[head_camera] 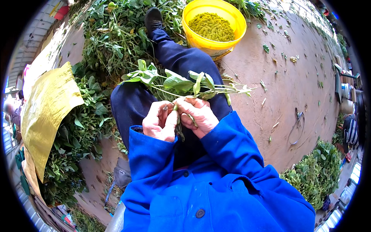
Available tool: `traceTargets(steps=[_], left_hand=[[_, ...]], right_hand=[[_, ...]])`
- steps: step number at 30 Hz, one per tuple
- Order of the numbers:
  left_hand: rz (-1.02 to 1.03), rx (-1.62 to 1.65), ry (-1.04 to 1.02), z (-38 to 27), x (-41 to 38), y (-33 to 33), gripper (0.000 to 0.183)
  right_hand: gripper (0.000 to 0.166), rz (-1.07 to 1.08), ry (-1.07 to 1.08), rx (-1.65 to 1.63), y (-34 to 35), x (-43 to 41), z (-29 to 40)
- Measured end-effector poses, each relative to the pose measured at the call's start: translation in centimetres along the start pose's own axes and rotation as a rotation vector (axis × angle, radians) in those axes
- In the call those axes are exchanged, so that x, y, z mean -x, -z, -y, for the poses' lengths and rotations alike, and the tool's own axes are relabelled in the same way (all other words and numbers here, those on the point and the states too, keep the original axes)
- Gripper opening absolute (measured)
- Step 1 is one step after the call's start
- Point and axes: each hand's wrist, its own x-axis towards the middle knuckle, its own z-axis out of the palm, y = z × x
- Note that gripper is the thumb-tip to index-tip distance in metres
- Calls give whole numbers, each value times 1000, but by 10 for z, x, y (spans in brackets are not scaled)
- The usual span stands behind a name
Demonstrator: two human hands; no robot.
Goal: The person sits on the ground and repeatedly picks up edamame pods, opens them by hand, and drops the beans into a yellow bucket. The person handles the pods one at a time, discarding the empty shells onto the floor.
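Note:
A leafy bean plant (pixel 179 82) with green pods lies across my knees, its stems pointing right. My left hand (pixel 161 121) pinches a green pod (pixel 175 107) between thumb and forefinger. Touching it from the right, my right hand (pixel 198 116) grips the plant's stem, with pods hanging below the fingers. Beyond my knee stands a yellow plastic bucket (pixel 214 47), partly filled with green pods (pixel 211 26).
Heaps of cut bean plants lie ahead (pixel 116 37), at left (pixel 69 142) and at lower right (pixel 314 171). A yellow woven sack (pixel 50 107) covers part of the left heap. A strap loop (pixel 296 127) and scattered leaves lie on the floor. A person (pixel 14 113) is at far left.

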Motion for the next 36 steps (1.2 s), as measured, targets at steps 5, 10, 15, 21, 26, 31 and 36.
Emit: traceTargets(steps=[5, 10, 15, 21, 26, 31, 36], left_hand=[[-50, -44, -21, 10, 3, 1, 18], [-74, -397, -131, 16, 2, 2, 19], [-34, -686, -156, 23, 2, 5, 30], [63, -1161, -136, 19, 2, 5, 37], [29, -1266, -220, 14, 2, 0, 38], [34, -73, 118, 21, 0, 1, 28], [149, 765, 470, 23, -3, -4, 13]], right_hand=[[18, -40, 20, 69, 2, -3, -6], [17, -49, 53, 81, 2, -6, -3], [18, -30, 63, 68, 6, -8, -3], [17, -236, 243, 317, -4, -5, -9], [13, -245, 328, 360, 0, -8, -10], [10, -123, 112, 86, 3, -7, -1], [8, -8, -3, 28, 10, -1, 5]])
